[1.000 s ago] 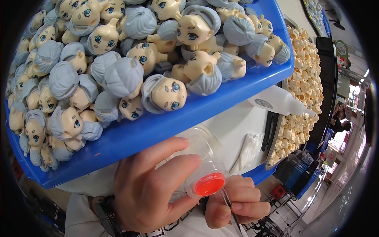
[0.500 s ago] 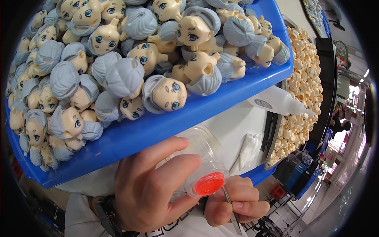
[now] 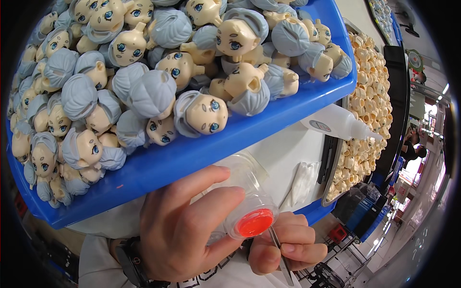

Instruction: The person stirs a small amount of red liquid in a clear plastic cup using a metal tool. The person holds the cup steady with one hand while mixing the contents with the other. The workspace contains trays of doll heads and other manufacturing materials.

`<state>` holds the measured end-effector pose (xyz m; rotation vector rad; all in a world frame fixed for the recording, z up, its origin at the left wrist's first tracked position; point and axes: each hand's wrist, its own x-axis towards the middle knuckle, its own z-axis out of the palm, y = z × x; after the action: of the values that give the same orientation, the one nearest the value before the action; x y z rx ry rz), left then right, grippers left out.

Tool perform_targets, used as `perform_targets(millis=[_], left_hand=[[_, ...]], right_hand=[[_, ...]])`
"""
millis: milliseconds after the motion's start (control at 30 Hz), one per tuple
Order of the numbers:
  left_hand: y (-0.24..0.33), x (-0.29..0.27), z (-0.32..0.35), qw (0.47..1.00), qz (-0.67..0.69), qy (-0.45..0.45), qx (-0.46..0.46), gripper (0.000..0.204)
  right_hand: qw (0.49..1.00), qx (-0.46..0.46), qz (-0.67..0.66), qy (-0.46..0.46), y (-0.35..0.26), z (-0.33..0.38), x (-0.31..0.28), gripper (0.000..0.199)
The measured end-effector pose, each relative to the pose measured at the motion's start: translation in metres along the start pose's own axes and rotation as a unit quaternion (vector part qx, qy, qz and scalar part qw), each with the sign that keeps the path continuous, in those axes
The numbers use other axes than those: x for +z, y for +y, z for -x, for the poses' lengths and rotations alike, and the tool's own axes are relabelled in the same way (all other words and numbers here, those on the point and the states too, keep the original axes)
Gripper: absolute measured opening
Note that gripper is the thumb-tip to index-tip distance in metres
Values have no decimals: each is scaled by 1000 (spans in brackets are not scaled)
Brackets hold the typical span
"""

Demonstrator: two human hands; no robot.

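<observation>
My left hand [image 3: 185, 225] grips a small clear plastic jar [image 3: 245, 192] tilted on its side, its open mouth showing red paint [image 3: 255, 222]. My right hand [image 3: 288, 242] sits just below and right of the jar, pinching a thin metal tool [image 3: 281, 257] whose upper tip meets the jar's rim beside the red paint. Above both hands a blue tray [image 3: 192, 153] is heaped with several doll heads [image 3: 201, 113] with grey-blue hair and painted blue eyes.
A white squeeze bottle [image 3: 336, 122] lies on the white table [image 3: 283, 153] right of the tray. A second tray of unpainted beige doll heads [image 3: 367, 96] runs along the right. White tissue [image 3: 302, 180] lies near the table edge. A dark watch is on my left wrist.
The thin tool in my right hand has shifted slightly at the jar's rim. The left hand, jar and trays stay where they were.
</observation>
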<state>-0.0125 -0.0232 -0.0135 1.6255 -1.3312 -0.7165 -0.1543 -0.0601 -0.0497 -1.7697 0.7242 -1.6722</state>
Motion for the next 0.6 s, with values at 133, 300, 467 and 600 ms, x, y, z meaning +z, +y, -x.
perform_targets(millis=[133, 300, 467, 600], left_hand=[[-1, 0, 0, 1000, -2, 2, -1, 57], [-1, 1, 1, 1000, -14, 3, 17, 57], [-2, 4, 0, 999, -24, 22, 36, 58], [-2, 3, 0, 999, -28, 24, 38, 58]], right_hand=[[999, 12, -15, -38, -1, -2, -4, 28], [999, 11, -17, -38, -2, -1, -4, 28], [998, 32, 47, -41, -9, 0, -1, 30], [997, 38, 42, -49, -10, 1, -5, 30]])
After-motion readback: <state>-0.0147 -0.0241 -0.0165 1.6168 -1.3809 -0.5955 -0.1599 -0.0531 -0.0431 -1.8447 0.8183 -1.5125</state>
